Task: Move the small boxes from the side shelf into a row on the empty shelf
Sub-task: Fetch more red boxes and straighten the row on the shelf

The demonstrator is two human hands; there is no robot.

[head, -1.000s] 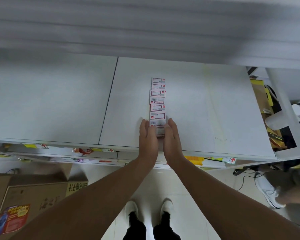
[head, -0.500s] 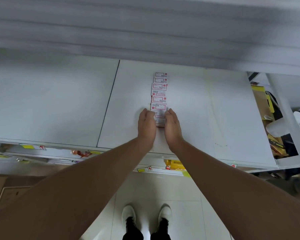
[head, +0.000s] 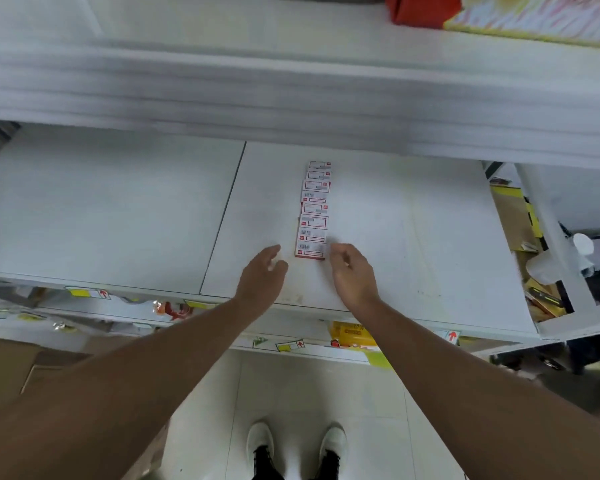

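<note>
Cardboard shows at the far left: a brown carton (head: pixel 21 372) on the floor below the shelving, matte and creased. Above it runs the empty shelf (head: pixel 111 209), a flat white panel, smooth and hard-looking, with a dark seam dividing it from the next panel.

Right of that seam, the left hand (head: pixel 262 278) hovers over the shelf with fingers loosely curled, holding nothing, just left of the nearest box. The small boxes (head: pixel 314 209) lie in a single row running away from the person, touching end to end, white with red borders and printed labels, flat and rectangular. I judge them light and stiff, thin card that would slide easily on this slick surface; a pinch across the short sides, or flat palms on both long sides, looks the safest way to shift them without skewing the line.

The right hand (head: pixel 352 275) sits just right of the nearest box, fingers relaxed and bent, also empty. Both hands are apart.

At the far right, the side shelf (head: pixel 548 244) holds yellow and brown packaging, too cluttered to identify.
</note>
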